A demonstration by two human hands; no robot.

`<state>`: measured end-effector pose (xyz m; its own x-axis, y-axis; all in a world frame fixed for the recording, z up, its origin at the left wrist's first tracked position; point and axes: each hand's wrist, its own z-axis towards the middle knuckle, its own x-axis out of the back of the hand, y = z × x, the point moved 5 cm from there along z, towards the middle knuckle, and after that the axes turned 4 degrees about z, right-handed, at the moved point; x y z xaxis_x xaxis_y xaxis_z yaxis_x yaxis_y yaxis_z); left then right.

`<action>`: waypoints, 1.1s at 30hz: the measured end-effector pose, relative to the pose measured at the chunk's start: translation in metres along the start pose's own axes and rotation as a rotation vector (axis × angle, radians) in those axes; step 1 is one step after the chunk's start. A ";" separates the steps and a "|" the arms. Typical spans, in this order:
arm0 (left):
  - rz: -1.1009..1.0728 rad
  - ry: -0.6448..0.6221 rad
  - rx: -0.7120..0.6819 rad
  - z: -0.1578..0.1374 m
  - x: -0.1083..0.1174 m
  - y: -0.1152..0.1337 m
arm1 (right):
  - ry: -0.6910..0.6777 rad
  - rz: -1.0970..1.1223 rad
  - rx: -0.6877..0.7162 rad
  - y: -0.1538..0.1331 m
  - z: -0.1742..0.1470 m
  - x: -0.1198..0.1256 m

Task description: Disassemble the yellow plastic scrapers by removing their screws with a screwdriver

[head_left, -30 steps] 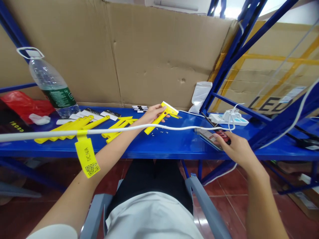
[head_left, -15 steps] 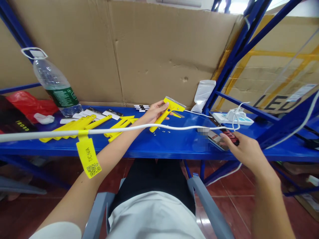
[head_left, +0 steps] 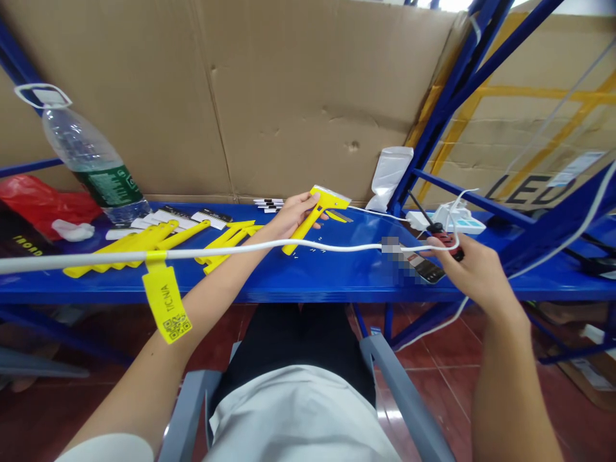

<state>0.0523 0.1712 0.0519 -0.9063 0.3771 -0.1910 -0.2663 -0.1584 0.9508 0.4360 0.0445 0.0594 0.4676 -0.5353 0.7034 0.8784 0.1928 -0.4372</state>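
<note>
My left hand (head_left: pixel 297 215) is closed on a yellow scraper (head_left: pixel 308 224), its wide head with a blade pointing up and away and its handle slanting down toward me. A screw shows in the scraper's head. My right hand (head_left: pixel 474 269) is wrapped round the red and black handle of a screwdriver (head_left: pixel 445 239), whose dark shaft points up and to the left. Just left of that hand a phone (head_left: pixel 423 266) lies on the blue table. Several tiny screws (head_left: pixel 317 244) are scattered beside the scraper handle. Behind the scraper lies another yellow piece with a blade (head_left: pixel 339 216).
Yellow handles (head_left: pixel 139 247) and packs of blades (head_left: pixel 173 218) lie at the left, near a plastic bottle (head_left: pixel 103 170) and a red bag (head_left: pixel 48 205). A white cable (head_left: pixel 240 249) with a yellow tag (head_left: pixel 166 305) crosses before me. A power strip (head_left: pixel 462 221) stands at the right.
My right hand has lifted the screwdriver off the phone, and its shaft now tips upward. The scraper stays in my left hand. The whole view has shifted slightly.
</note>
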 end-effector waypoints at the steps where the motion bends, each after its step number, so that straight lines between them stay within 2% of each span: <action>1: 0.014 0.013 0.029 0.000 0.002 -0.002 | -0.010 0.005 -0.003 -0.002 0.001 0.000; 6: 0.068 0.102 0.144 0.004 0.022 -0.010 | -0.047 0.104 0.004 -0.023 0.003 -0.007; 10: 0.187 0.142 0.185 0.022 0.044 -0.011 | -0.050 0.263 0.047 -0.041 0.004 -0.027; 15: 0.362 0.145 0.317 0.075 0.057 -0.018 | -0.060 0.321 0.135 -0.062 0.002 -0.069; 18: 0.498 0.144 0.422 0.109 0.055 -0.031 | -0.133 0.374 0.244 -0.082 -0.006 -0.093; 21: 0.563 0.130 0.480 0.134 0.048 -0.046 | -0.193 0.447 0.294 -0.095 -0.014 -0.108; 26: 0.583 0.092 0.512 0.154 0.045 -0.063 | -0.224 0.462 0.296 -0.095 -0.018 -0.113; 33: 0.661 0.132 0.518 0.158 0.064 -0.063 | -0.218 0.444 0.265 -0.094 -0.018 -0.110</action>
<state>0.0625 0.3494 0.0184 -0.8619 0.2396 0.4468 0.4863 0.1412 0.8623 0.3004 0.0708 0.0130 0.7832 -0.1783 0.5957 0.5739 0.5760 -0.5821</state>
